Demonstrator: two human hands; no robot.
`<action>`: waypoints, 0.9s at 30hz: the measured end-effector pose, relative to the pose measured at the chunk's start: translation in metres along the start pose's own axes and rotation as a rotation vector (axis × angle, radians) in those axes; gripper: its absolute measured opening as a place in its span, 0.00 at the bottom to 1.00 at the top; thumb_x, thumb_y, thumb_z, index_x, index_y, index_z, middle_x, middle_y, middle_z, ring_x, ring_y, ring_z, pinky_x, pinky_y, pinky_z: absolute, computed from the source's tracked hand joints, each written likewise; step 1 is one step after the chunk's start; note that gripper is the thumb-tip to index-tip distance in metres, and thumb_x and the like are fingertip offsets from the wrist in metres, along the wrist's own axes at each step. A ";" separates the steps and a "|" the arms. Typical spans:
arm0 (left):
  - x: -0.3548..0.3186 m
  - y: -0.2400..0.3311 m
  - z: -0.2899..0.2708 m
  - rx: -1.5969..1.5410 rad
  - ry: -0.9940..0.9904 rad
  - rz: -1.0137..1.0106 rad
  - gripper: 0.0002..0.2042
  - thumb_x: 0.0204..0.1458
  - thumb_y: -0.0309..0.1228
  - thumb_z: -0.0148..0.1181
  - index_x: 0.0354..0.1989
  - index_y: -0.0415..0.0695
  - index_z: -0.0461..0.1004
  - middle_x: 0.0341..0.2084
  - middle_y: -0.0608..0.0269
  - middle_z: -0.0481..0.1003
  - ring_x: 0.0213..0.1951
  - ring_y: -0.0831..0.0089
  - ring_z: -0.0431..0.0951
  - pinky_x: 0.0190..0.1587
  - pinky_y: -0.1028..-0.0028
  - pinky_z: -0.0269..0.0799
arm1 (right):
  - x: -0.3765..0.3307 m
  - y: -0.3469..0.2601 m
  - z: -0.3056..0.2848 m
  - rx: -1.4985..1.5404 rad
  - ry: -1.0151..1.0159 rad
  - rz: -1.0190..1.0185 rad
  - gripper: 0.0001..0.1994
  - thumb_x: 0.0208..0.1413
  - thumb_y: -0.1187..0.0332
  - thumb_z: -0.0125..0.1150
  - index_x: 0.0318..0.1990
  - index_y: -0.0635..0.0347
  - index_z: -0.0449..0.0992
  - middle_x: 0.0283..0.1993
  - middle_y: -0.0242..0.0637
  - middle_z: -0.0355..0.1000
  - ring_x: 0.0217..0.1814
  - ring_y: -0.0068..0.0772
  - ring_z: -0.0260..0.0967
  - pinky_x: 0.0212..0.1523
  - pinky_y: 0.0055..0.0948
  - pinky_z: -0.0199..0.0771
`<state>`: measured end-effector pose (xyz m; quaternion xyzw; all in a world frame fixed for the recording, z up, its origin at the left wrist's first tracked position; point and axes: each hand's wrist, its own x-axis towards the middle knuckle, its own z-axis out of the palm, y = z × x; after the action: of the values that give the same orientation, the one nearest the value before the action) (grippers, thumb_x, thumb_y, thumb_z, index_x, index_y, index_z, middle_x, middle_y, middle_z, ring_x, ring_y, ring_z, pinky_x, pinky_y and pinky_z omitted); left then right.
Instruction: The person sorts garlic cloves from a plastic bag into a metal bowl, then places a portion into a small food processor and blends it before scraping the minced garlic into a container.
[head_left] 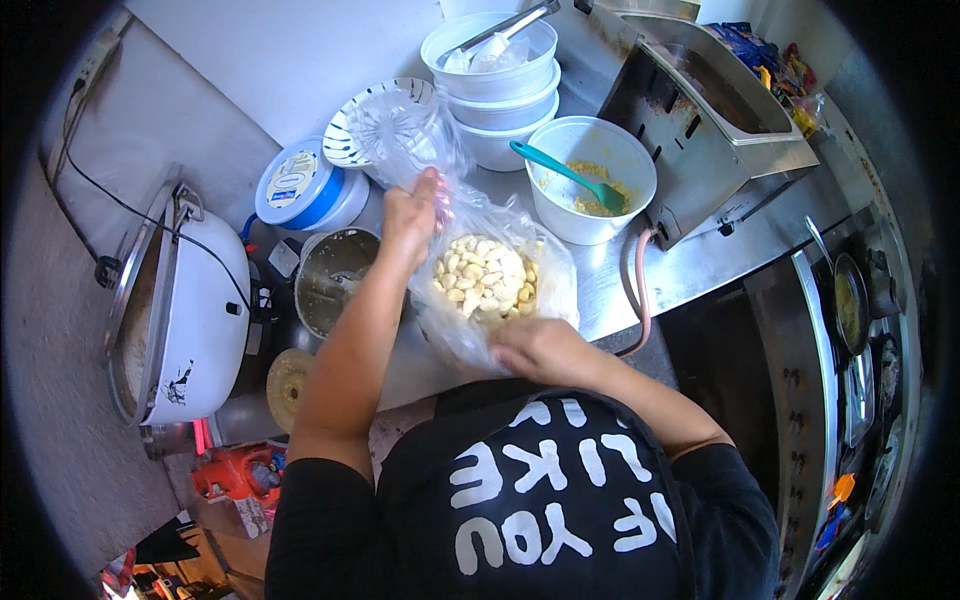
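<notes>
A clear plastic bag (558, 270) lies on the steel counter in front of me, its mouth spread wide. Pale peeled garlic cloves (480, 275) fill its middle. My left hand (412, 215) is closed on the bag's far left part, and loose plastic bunches up beyond the fingers. The near edge of the bag is in my right hand (545, 348), whose fingers are curled and partly hidden. Beneath my left forearm stands a metal food processor bowl (340, 325) with wet residue inside; the forearm covers part of it.
Right of the bag, a white tub (560, 225) holds chopped yellowish bits and a teal spatula (570, 172). Stacked tubs (500, 118), a patterned plate (345, 135) and a blue-white lidded tub (300, 190) stand behind. A fryer (690, 170) is at right, a white cooker (200, 310) at left.
</notes>
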<state>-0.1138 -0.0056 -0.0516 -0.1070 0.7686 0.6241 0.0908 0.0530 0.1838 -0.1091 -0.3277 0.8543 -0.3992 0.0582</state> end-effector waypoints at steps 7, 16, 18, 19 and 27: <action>-0.029 0.003 -0.013 -0.006 0.074 0.261 0.26 0.53 0.28 0.61 0.58 0.32 0.60 0.54 0.43 0.66 0.56 0.55 0.68 0.58 0.61 0.64 | -0.042 0.024 0.008 -0.025 0.041 -0.216 0.08 0.47 0.67 0.62 0.35 0.58 0.76 0.38 0.38 0.72 0.41 0.41 0.72 0.42 0.38 0.73; -0.093 -0.067 0.032 0.893 -0.453 0.760 0.11 0.49 0.32 0.58 0.34 0.37 0.76 0.32 0.47 0.74 0.35 0.51 0.75 0.42 0.60 0.71 | -0.034 0.015 0.003 -0.092 -0.058 0.028 0.10 0.50 0.65 0.60 0.37 0.58 0.74 0.38 0.43 0.71 0.40 0.46 0.72 0.40 0.42 0.73; -0.080 -0.082 0.020 1.123 -0.569 0.550 0.14 0.50 0.38 0.57 0.29 0.36 0.76 0.28 0.45 0.75 0.33 0.48 0.75 0.40 0.58 0.71 | -0.031 0.022 -0.001 -0.157 0.077 0.222 0.12 0.52 0.63 0.59 0.39 0.60 0.72 0.39 0.46 0.70 0.41 0.50 0.72 0.40 0.45 0.73; -0.077 -0.083 0.012 1.236 -0.628 0.437 0.17 0.51 0.41 0.57 0.27 0.36 0.77 0.26 0.44 0.75 0.32 0.46 0.74 0.39 0.57 0.71 | -0.030 0.026 -0.003 -0.185 0.148 0.320 0.12 0.53 0.63 0.58 0.40 0.61 0.71 0.40 0.48 0.69 0.41 0.52 0.71 0.40 0.47 0.73; -0.063 -0.051 0.006 1.243 -0.335 0.179 0.27 0.46 0.54 0.60 0.40 0.40 0.78 0.37 0.44 0.77 0.45 0.49 0.75 0.49 0.59 0.68 | -0.007 0.037 -0.015 -0.384 0.026 0.450 0.48 0.42 0.54 0.69 0.67 0.66 0.50 0.63 0.53 0.60 0.58 0.53 0.63 0.55 0.43 0.70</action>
<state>-0.0392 -0.0071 -0.0837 0.1287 0.9679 0.0763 0.2020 0.0339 0.2153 -0.1270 -0.1299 0.9661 -0.2113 0.0712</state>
